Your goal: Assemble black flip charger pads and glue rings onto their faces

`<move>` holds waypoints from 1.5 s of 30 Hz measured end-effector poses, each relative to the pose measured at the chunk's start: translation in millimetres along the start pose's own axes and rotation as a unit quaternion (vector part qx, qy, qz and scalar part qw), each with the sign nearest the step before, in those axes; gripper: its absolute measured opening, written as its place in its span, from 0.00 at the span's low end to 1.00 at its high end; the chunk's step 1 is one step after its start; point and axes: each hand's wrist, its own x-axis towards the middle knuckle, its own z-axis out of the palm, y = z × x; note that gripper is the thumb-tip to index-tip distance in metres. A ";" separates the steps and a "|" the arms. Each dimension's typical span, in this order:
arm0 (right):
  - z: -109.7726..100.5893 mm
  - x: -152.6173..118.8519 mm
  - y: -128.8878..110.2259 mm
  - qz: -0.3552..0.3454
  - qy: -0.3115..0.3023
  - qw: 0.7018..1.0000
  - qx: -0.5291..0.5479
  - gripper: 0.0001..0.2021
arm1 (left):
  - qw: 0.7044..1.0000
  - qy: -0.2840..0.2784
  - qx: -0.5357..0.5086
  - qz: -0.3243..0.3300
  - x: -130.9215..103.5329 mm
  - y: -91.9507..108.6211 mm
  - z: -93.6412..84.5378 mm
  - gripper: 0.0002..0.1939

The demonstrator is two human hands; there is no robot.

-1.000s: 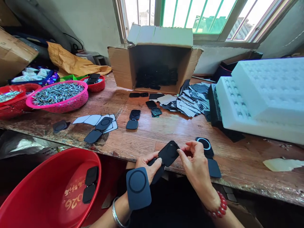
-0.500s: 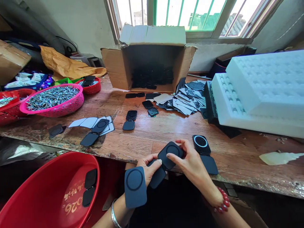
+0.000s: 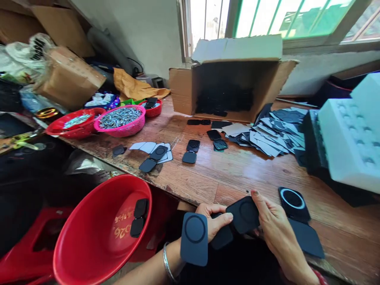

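My left hand (image 3: 209,221) pinches a black folding wireless charger (image 3: 246,215), made of two hinged square pads, near its hinge. The upper pad has a round ring mark on its face; the lower pad is partly behind my thumb. My right hand (image 3: 274,221) is at the upper pad's right edge, thumb along the rim and other fingers partly hidden. A dark rectangular sheet (image 3: 194,239) with a ring print lies over the back of my left hand and wrist. Right of my right hand, another folding charger (image 3: 295,204) lies unfolded, a white ring showing on it.
Several unfolded chargers (image 3: 190,157) lie across the wooden table (image 3: 202,184). Behind are a cardboard box (image 3: 181,91) and a pile of sheets (image 3: 271,132). White foam trays (image 3: 350,142) stand right. Small metal parts fill a pink basket (image 3: 120,132). A red tub (image 3: 89,221) holds a charger.
The view has swung left, so things appear farther right. My right thumb has shifted from the upper pad's face to its right edge. The left hand keeps its hold.
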 end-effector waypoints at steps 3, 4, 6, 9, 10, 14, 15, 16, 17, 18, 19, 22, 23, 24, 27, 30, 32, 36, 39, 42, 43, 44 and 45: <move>1.8 3.8 3.4 -0.040 -0.047 0.997 -0.050 0.28 | 0.998 0.043 0.050 0.003 -0.5 3.8 -15.2 0.15; 1.9 5.4 4.6 -0.056 -0.045 0.996 -0.058 0.29 | 0.996 0.067 0.064 0.012 0.2 7.4 -24.7 0.15; 1.0 8.3 7.4 -0.092 -0.026 0.994 -0.057 0.31 | 0.986 0.139 0.073 0.061 3.7 19.3 -52.7 0.14; -1.3 9.1 11.3 -0.129 -0.026 0.989 -0.069 0.29 | 0.946 0.273 0.078 0.157 13.3 47.6 -115.1 0.24; -1.5 8.0 11.9 -0.129 -0.034 0.988 -0.080 0.28 | 0.926 0.321 0.105 0.168 17.3 57.7 -138.8 0.27; 4.2 -0.6 10.2 -0.125 -0.055 0.986 -0.100 0.26 | 0.868 0.425 0.169 0.192 35.0 83.6 -221.7 0.21; 6.4 -2.8 9.4 -0.127 -0.059 0.984 -0.108 0.26 | 0.862 0.435 0.177 0.189 39.3 85.1 -235.6 0.19; 8.5 -4.5 8.9 -0.131 -0.063 0.982 -0.119 0.26 | 0.857 0.443 0.187 0.183 43.1 85.0 -246.3 0.17; 10.2 -5.7 8.7 -0.136 -0.067 0.980 -0.132 0.25 | 0.853 0.449 0.198 0.177 46.5 83.8 -254.0 0.14; 11.5 -6.4 8.8 -0.141 -0.070 0.977 -0.145 0.25 | 0.849 0.454 0.209 0.171 49.1 82.1 -259.0 0.12; 12.2 -6.7 9.3 -0.146 -0.072 0.974 -0.158 0.25 | 0.845 0.457 0.220 0.167 50.9 80.4 -261.7 0.10; 13.5 -7.4 10.1 -0.172 -0.077 0.962 -0.196 0.22 | 0.827 0.473 0.253 0.169 51.2 78.6 -257.5 0.10; 14.4 -8.3 9.1 -0.193 -0.075 0.956 -0.209 0.20 | 0.818 0.480 0.263 0.175 50.1 79.1 -251.6 0.13; 16.2 -9.6 7.3 -0.222 -0.071 0.947 -0.223 0.17 | 0.810 0.485 0.274 0.183 48.9 79.6 -243.1 0.15; 28.2 -15.9 -4.5 -0.345 -0.067 0.902 -0.251 0.10 | 0.825 0.431 0.297 0.212 46.3 78.3 -200.3 0.17; 47.7 -21.7 -20.9 -0.473 -0.060 0.841 -0.257 0.08 | 0.878 0.303 0.292 0.229 44.2 69.5 -139.1 0.18; 60.0 -22.9 -29.8 -0.529 -0.046 0.807 -0.258 0.10 | 0.896 0.249 0.286 0.233 39.9 61.2 -99.2 0.18; 70.8 -21.4 -35.8 -0.558 -0.051 0.785 -0.264 0.13 | 0.929 0.141 0.233 0.250 25.1 46.8 -48.2 0.14; 66.8 -24.0 -34.6 -0.553 -0.035 0.794 -0.251 0.07 | 0.961 0.092 0.125 0.229 21.5 39.4 -35.0 0.17; 57.7 -32.0 -33.9 -0.561 -0.005 0.797 -0.224 0.06 | 0.974 0.102 0.096 0.180 29.6 35.1 -27.7 0.18; 54.0 -35.4 -33.7 -0.571 0.004 0.791 -0.219 0.07 | 0.975 0.110 0.099 0.168 33.3 34.7 -24.9 0.18; 49.9 -38.8 -33.4 -0.585 0.008 0.781 -0.219 0.08 | 0.975 0.120 0.103 0.158 36.9 34.9 -21.7 0.17; 45.5 -42.2 -33.0 -0.602 0.006 0.766 -0.226 0.09 | 0.975 0.131 0.106 0.148 40.1 35.5 -18.3 0.17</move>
